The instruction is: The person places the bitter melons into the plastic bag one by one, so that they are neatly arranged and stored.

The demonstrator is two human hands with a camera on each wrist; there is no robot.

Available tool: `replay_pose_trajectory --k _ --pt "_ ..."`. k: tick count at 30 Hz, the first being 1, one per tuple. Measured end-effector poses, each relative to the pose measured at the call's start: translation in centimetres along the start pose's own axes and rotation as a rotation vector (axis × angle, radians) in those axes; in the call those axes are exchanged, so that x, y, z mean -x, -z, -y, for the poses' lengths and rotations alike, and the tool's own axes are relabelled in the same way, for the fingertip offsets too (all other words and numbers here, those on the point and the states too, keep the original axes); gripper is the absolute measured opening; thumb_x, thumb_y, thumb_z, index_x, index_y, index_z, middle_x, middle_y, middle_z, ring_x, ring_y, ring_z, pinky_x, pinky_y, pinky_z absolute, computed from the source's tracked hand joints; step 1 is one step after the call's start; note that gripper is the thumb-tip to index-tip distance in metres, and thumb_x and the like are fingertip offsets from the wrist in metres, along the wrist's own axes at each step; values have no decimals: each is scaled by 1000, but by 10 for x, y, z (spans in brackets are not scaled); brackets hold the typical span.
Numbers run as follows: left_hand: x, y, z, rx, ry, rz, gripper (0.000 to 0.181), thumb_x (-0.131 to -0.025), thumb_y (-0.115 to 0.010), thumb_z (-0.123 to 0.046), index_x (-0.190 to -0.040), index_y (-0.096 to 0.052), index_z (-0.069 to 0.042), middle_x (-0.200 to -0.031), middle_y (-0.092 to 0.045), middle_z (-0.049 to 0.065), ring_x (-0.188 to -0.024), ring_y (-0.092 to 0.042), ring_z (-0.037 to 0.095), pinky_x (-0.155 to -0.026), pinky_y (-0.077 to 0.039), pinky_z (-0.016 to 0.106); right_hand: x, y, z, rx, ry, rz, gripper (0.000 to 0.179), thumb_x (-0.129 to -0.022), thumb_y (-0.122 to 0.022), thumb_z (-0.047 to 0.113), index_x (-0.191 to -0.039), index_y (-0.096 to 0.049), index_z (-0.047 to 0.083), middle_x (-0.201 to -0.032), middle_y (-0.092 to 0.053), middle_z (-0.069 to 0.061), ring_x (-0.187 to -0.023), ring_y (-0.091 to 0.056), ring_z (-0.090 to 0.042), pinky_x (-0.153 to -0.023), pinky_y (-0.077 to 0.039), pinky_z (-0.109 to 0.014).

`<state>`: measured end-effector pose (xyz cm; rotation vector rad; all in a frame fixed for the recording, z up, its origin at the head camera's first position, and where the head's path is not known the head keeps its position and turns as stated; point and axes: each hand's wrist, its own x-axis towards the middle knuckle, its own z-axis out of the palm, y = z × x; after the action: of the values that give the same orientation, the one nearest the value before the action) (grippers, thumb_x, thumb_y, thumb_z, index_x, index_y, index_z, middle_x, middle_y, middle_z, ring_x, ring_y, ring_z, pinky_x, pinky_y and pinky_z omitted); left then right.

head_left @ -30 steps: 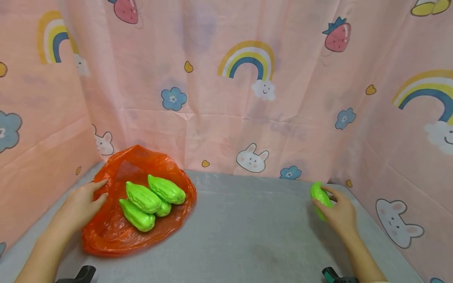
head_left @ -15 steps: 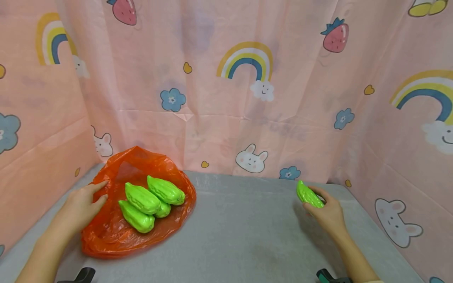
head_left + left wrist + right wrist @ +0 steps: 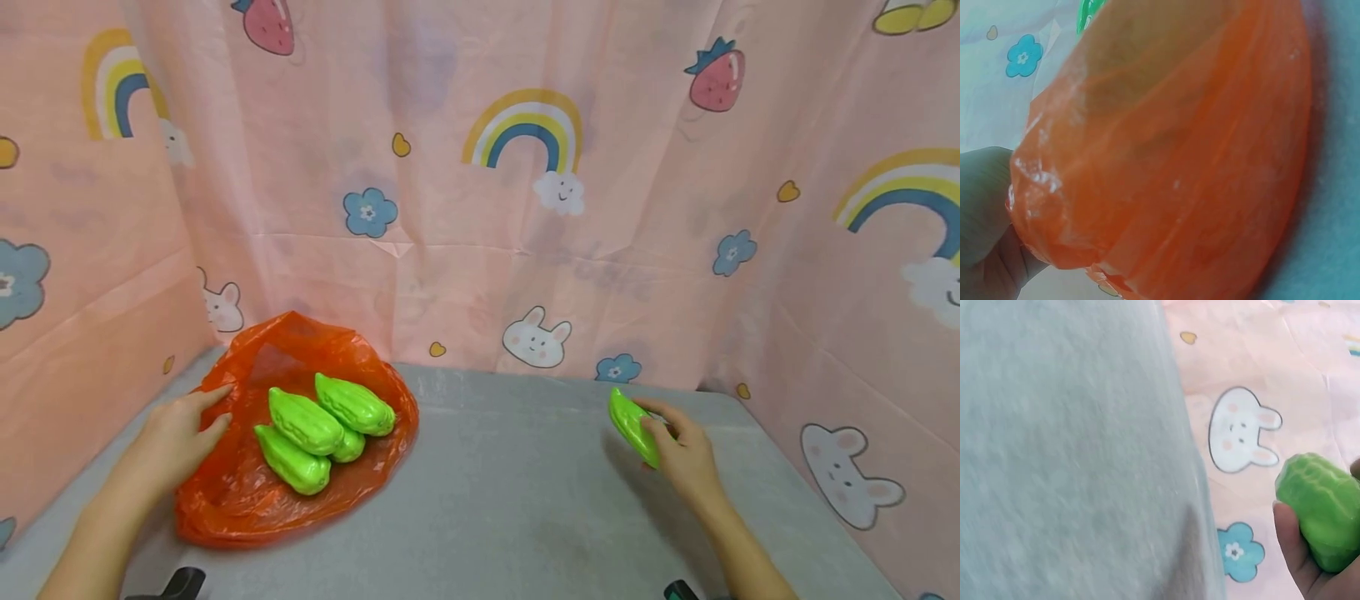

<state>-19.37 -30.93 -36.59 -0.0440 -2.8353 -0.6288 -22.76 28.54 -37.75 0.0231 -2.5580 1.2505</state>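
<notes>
An orange plastic bag (image 3: 225, 517) lies spread with its mouth open on the left of the table. In it sit several bright green bitter melons (image 3: 303, 421), heaped together. My left hand (image 3: 167, 442) holds the bag's left rim, with index finger and thumb over the edge; the other fingers are hidden. In the left wrist view the bag (image 3: 1166, 156) covers most of the picture, and the hand (image 3: 985, 212) is at its edge. Off to the right, my right hand (image 3: 686, 454) grips another bitter melon (image 3: 632, 427) above the table, its pointed end tilted up and left.
The grey table (image 3: 487, 500) stretches between the two hands. A pink patterned curtain (image 3: 450, 283) rises behind it and along both sides. Black devices (image 3: 180, 583) show at the bottom edge by the forearms.
My right hand has moved left with the bitter melon, which has turned a little in the grip. The left hand and the bag have stayed in place.
</notes>
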Motion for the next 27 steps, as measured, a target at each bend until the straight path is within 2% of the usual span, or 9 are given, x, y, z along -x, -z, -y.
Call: replay_pose_trajectory --k 3,11,17,20,24,26,27 --pt "1 0 1 6 6 0 52 -96 -61 -12 -141 -50 11 -135 -51 42 -123 -48 62 -96 -43 72 0 -5 3 -16 -3 20 40 -106 -50 25 -142 -57 8 -130 -62 -27 -84 -58 -13 -61 -59 -28" --pt "2 2 1 -6 7 3 52 -96 -61 -12 -141 -50 11 -135 -51 43 -120 -52 60 -93 -47 69 2 -10 8 -24 -26 22 41 -104 -54 25 -142 -57 7 -134 -60 -25 -85 -57 -10 -61 -57 -23" --pt "2 0 -2 -2 0 3 52 -96 -62 -13 -141 -51 10 -134 -52 42 -116 -55 58 -90 -51 66 5 -17 14 22 96 -16 35 -101 -62 22 -133 -66 8 -128 -67 -19 -84 -55 -1 -61 -54 -22" --pt "1 0 -2 18 18 21 53 -97 -61 -15 -143 -49 9 -135 -52 42 -113 -58 55 -86 -55 61 8 -21 19 54 158 -50 31 -98 -65 20 -127 -70 9 -125 -70 -14 -87 -54 4 -68 -50 -18" --pt "0 1 -1 32 50 35 53 -98 -61 -15 -144 -48 9 -136 -51 42 -103 -61 45 -72 -58 44 9 -28 29 80 190 -78 29 -97 -67 19 -124 -72 12 -123 -72 -9 -91 -53 8 -76 -46 -16" --pt "1 2 0 29 52 31 53 -98 -61 -15 -144 -48 8 -135 -51 42 -99 -60 42 -70 -57 41 7 -30 35 78 188 -82 29 -98 -65 20 -125 -72 14 -125 -71 -7 -93 -53 8 -77 -46 -17" --pt "1 2 0 28 55 31 53 -98 -62 -16 -144 -48 8 -136 -51 42 -102 -61 45 -73 -59 45 6 -32 39 71 184 -82 29 -98 -64 20 -126 -72 16 -127 -70 -7 -94 -53 8 -77 -46 -17"
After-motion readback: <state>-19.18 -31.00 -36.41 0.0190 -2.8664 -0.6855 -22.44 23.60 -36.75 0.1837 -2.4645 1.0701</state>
